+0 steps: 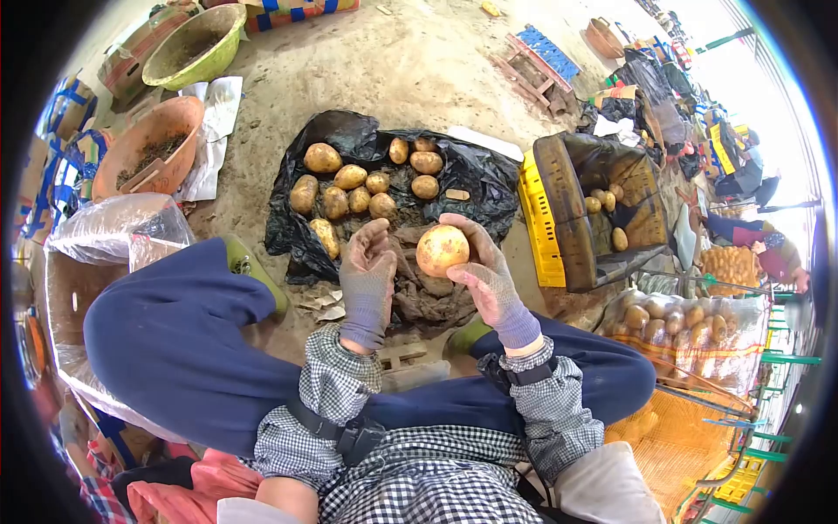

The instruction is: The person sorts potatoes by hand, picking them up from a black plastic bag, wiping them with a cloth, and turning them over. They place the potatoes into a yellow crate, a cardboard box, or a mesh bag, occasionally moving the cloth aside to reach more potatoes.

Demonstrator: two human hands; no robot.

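A round, pale potato (443, 251) is held between the thumb and fingers of my gloved right hand (489, 275). Just to its left, my gloved left hand (367, 278) is raised with nothing in it, its fingers curved and apart from the thumb. Beyond both hands a black plastic sheet (489, 188) lies on the ground, bearing several potatoes (351, 177) in two loose groups. On the right, a yellow crate (543, 231) with a dark lining holds several more potatoes (619, 239).
An orange basin (157, 150) and a green basin (196, 48) stand at the left, near an open carton (78, 293). Bagged potatoes (672, 323) sit at the right. A blue-topped stool (548, 54) is farther back. Another person (755, 240) is at the far right.
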